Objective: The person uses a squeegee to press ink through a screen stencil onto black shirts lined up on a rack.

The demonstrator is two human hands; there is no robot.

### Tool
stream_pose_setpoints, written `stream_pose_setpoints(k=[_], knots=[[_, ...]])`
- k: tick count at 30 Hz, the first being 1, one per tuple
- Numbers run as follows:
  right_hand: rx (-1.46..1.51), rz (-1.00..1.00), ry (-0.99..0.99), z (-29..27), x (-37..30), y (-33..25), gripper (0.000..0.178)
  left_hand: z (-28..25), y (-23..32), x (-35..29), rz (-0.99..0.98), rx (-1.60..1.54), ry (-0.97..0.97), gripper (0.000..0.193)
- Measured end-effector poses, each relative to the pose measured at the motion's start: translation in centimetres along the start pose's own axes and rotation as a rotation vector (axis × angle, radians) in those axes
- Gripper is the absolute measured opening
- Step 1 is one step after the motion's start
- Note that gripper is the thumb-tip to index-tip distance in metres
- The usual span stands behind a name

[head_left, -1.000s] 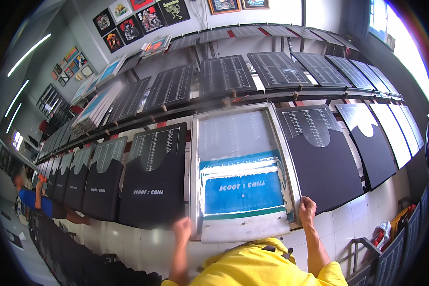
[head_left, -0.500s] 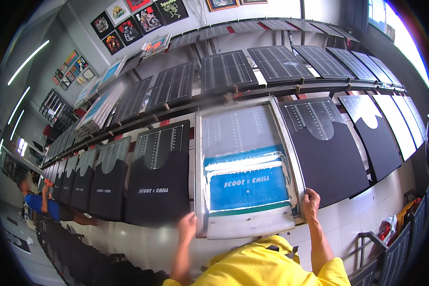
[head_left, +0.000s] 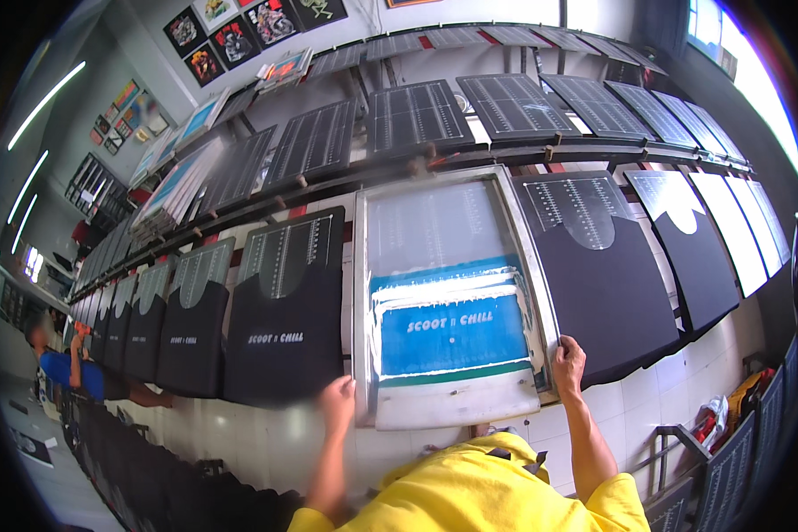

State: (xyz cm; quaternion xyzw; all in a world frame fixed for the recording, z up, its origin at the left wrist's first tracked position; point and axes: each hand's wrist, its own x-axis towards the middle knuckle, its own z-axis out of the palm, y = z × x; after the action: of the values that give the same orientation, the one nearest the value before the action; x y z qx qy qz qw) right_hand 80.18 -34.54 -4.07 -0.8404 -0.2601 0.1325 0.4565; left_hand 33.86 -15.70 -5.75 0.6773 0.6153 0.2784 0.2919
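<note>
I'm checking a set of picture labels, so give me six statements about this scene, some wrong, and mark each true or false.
1. The right hand is at the right edge of the framed screen. True.
2. The left hand rests on the screen's blue area. False: the left hand is beside the screen's left edge.
3. The black garment just left of the screen carries pale lettering. True.
4. The black garment just right of the screen carries lettering too. False: the visible surface of that right-hand garment is plain.
5. The person at the screen wears a yellow top. True.
6. A co-worker is on the far right. False: the co-worker is on the left, in blue.
</note>
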Motion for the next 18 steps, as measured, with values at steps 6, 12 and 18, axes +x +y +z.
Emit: stream_pose_setpoints(k=[6,12,18], knots=[[-0.099,-0.029,-0.132,-2.1,-1.2,-3.0,0.032,-2.5,6.4,-3.2,0.121,-0.122,0.156,0.024],[-0.341,-0.626,-0.504,-2.4,-6.4,-7.4,0.052,-3.6,8.9,-10.1,-0.164,-0.578,-0.909,0.034],[-0.692,-1.006,-0.831,-1.2,-8.8,-10.7,0.069,6.3,7.8,-13.8,-0.193,-0.530,-1.088,0.041]])
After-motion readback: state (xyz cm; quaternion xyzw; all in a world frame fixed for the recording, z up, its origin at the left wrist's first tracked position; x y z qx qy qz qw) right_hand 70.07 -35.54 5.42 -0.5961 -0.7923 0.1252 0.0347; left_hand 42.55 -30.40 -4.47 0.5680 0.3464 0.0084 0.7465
